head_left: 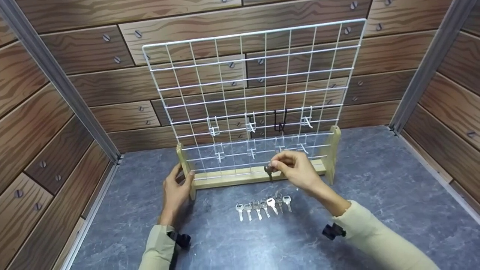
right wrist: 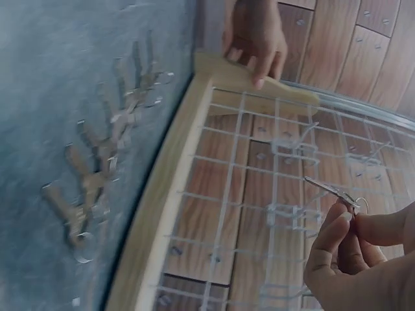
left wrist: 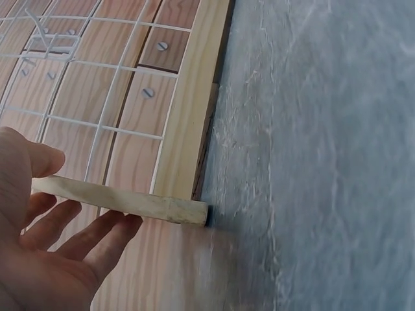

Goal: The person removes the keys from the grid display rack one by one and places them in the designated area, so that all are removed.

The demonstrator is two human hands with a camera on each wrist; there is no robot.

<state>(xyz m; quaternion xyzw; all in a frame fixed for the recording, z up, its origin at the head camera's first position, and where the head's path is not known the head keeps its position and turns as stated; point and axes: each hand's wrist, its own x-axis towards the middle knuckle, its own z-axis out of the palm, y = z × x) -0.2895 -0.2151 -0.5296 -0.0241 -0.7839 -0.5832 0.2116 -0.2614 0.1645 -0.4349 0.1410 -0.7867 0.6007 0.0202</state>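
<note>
A white wire grid rack (head_left: 265,75) stands upright in a pale wooden base (head_left: 232,178). My left hand (head_left: 176,191) grips the wooden end post (left wrist: 123,197) at the rack's left side, thumb on one face and fingers on the other. In front of the grid's lower right part, my right hand (head_left: 300,174) pinches a key (right wrist: 327,188) by its small ring (right wrist: 362,205). The key hangs downward in the head view. Several white hooks (head_left: 251,125) sit in two rows on the grid, along with a black hook (head_left: 280,122) in the upper row.
Several silver keys (head_left: 271,205) with rings lie in a row on the grey marbled tabletop (head_left: 225,247), in front of the base. Wood-patterned panels (head_left: 112,86) enclose the back and sides. The right wooden end post (head_left: 332,153) stands behind my right forearm.
</note>
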